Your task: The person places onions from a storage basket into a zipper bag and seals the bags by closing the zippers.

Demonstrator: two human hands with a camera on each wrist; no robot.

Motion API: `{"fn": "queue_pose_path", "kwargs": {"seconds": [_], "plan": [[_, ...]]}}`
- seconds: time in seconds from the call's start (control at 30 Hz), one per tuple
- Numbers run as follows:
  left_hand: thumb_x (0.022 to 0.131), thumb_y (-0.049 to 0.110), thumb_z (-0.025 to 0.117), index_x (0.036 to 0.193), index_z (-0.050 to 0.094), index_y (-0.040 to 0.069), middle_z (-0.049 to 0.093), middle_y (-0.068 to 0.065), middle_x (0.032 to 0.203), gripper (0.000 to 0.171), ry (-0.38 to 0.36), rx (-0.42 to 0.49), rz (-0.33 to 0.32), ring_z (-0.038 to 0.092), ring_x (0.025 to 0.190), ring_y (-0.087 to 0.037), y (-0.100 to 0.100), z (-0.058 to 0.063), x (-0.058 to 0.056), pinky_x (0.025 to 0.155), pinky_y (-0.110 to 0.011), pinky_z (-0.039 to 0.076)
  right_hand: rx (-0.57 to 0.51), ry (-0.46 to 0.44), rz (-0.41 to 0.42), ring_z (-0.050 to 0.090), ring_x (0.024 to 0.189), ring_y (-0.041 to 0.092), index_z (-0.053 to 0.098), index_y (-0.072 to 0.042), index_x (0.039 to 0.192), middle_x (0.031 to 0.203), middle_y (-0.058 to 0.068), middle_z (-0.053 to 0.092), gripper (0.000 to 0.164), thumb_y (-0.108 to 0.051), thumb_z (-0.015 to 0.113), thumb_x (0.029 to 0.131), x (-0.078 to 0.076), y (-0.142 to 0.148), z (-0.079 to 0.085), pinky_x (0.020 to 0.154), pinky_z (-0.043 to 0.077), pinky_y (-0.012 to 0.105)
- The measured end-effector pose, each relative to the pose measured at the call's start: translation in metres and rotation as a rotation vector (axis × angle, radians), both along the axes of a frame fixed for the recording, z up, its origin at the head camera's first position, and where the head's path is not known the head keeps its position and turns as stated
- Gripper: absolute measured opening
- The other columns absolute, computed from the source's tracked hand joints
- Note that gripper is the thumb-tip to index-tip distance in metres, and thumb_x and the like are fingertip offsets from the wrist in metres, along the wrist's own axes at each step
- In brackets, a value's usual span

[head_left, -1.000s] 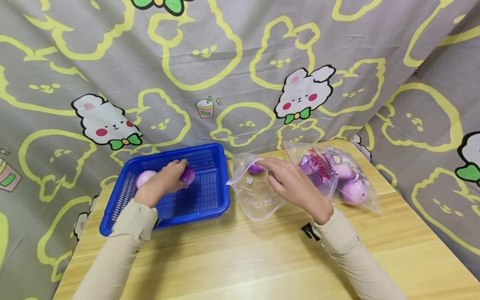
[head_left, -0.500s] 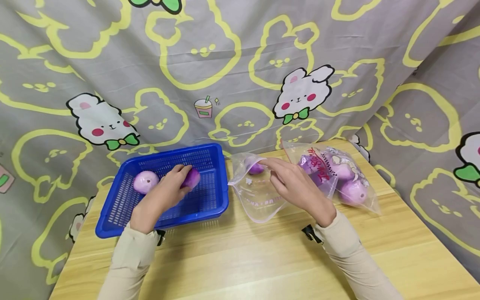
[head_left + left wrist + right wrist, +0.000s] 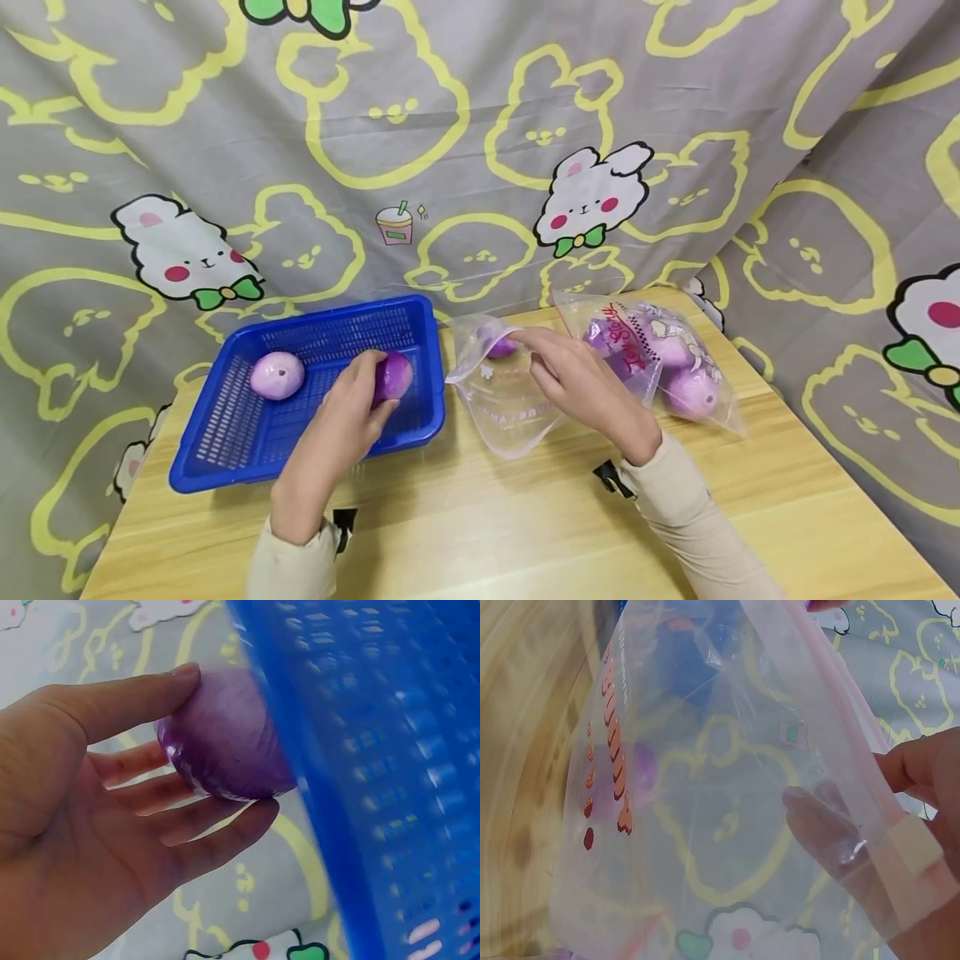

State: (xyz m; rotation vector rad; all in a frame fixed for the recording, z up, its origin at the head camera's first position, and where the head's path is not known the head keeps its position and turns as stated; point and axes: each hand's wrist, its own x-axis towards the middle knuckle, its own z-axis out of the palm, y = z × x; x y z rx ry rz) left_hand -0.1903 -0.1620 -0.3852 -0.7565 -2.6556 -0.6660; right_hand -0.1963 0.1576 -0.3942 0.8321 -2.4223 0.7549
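My left hand (image 3: 341, 425) grips a red onion (image 3: 395, 375), purple and glossy, over the right part of the blue plastic basket (image 3: 435, 367). In the left wrist view, thumb and fingers hold the onion (image 3: 232, 739) near the basket's rim. My right hand (image 3: 581, 379) pinches the edge of a clear zip bag (image 3: 517, 417), keeping its mouth apart. The right wrist view shows fingers on both sides of the pink zip strip, near a pale slider (image 3: 915, 846). An onion (image 3: 493, 342) sits in the back of that bag. Another, paler onion (image 3: 277, 375) lies in the basket's left part.
A second clear bag (image 3: 637, 342) with red lettering, holding several onions, lies to the right behind my right hand. A patterned grey curtain (image 3: 480, 167) hangs right behind the wooden table (image 3: 487, 533).
The left hand has lifted the onion from inside the basket and moved slightly towards me and right, uncovering the pale onion. The right hand keeps its hold on the bag; the head view shifts slightly.
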Motion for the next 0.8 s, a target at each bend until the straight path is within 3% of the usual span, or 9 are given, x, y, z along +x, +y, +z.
{"fn": "queue_pose_path", "kwargs": {"seconds": [0.1, 0.23, 0.4, 0.53, 0.67, 0.8], "plan": [[0.083, -0.002, 0.077, 0.126, 0.05, -0.004, 0.058, -0.021, 0.118, 0.051, 0.02, 0.014, -0.01, 0.059, 0.106, -0.036, 0.004, 0.001, 0.009, 0.088, -0.052, 0.053, 0.016, -0.012, 0.002, 0.065, 0.108, 0.02, 0.063, -0.008, 0.13, 0.125, 0.008, 0.067, 0.038, -0.004, 0.049, 0.095, 0.0, -0.002, -0.001, 0.088, 0.055, 0.038], [0.081, -0.003, 0.079, 0.127, 0.051, -0.005, 0.052, -0.028, 0.132, 0.055, 0.049, 0.02, -0.003, 0.054, 0.12, -0.043, 0.011, 0.003, 0.016, 0.096, -0.057, 0.049, 0.026, -0.023, 0.001, 0.064, 0.115, 0.022, 0.063, -0.008, 0.132, 0.127, 0.009, 0.066, 0.039, -0.005, 0.049, 0.095, 0.0, -0.004, -0.002, 0.092, 0.054, 0.04], [0.08, 0.0, 0.08, 0.131, 0.051, -0.004, 0.046, -0.031, 0.139, 0.059, 0.031, 0.0, -0.015, 0.049, 0.127, -0.046, 0.023, 0.009, 0.022, 0.1, -0.058, 0.045, 0.029, -0.028, -0.013, 0.063, 0.115, 0.023, 0.062, -0.008, 0.132, 0.128, 0.009, 0.066, 0.04, -0.005, 0.049, 0.095, 0.0, -0.002, -0.002, 0.093, 0.054, 0.041], [0.081, 0.002, 0.081, 0.133, 0.052, -0.002, 0.047, -0.028, 0.139, 0.06, 0.036, -0.024, -0.036, 0.049, 0.128, -0.044, 0.03, 0.017, 0.031, 0.101, -0.056, 0.046, 0.034, -0.025, -0.018, 0.065, 0.108, 0.021, 0.062, -0.008, 0.132, 0.127, 0.009, 0.066, 0.039, -0.004, 0.049, 0.095, 0.001, -0.001, 0.0, 0.09, 0.055, 0.04], [0.08, 0.003, 0.082, 0.133, 0.054, 0.0, 0.049, -0.027, 0.139, 0.06, 0.089, -0.026, -0.068, 0.051, 0.127, -0.042, 0.038, 0.023, 0.041, 0.101, -0.053, 0.047, 0.027, -0.022, -0.023, 0.063, 0.095, 0.018, 0.062, -0.008, 0.132, 0.127, 0.01, 0.066, 0.04, -0.003, 0.049, 0.095, 0.001, 0.0, 0.001, 0.085, 0.056, 0.038], [0.079, 0.004, 0.082, 0.132, 0.056, 0.003, 0.049, -0.024, 0.139, 0.059, 0.154, -0.007, -0.127, 0.051, 0.127, -0.04, 0.047, 0.026, 0.051, 0.101, -0.049, 0.048, 0.019, -0.026, -0.017, 0.063, 0.093, 0.018, 0.062, -0.008, 0.132, 0.127, 0.01, 0.066, 0.04, -0.003, 0.049, 0.095, 0.001, -0.001, 0.0, 0.085, 0.056, 0.038]]}}
